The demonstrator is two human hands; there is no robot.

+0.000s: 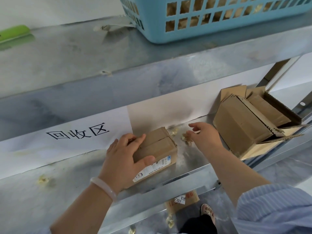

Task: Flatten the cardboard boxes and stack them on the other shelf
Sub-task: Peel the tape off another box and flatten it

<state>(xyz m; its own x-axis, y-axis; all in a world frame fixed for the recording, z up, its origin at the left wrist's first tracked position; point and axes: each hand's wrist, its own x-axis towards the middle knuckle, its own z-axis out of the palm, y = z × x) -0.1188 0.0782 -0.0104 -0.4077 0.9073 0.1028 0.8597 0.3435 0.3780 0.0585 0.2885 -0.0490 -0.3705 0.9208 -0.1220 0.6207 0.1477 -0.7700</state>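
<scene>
A small closed cardboard box [158, 146] with a white shipping label stands on the metal shelf [67, 183] near its front edge. My left hand [125, 157] grips the box's near left corner, thumb on the front, fingers over the top. My right hand [204, 134] hovers just right of the box with fingers relaxed and holds nothing. A larger cardboard box [244, 127] with its flaps open lies tilted at the shelf's right end, a little right of my right hand.
A white paper sign [77, 132] with black characters hangs behind the shelf. A blue plastic basket [211, 19] and a green object [15, 32] sit on the shelf above. Yellowish scraps [186, 138] litter the shelf. Flattened cardboard [182, 200] lies on the floor below, next to a foot [207, 211].
</scene>
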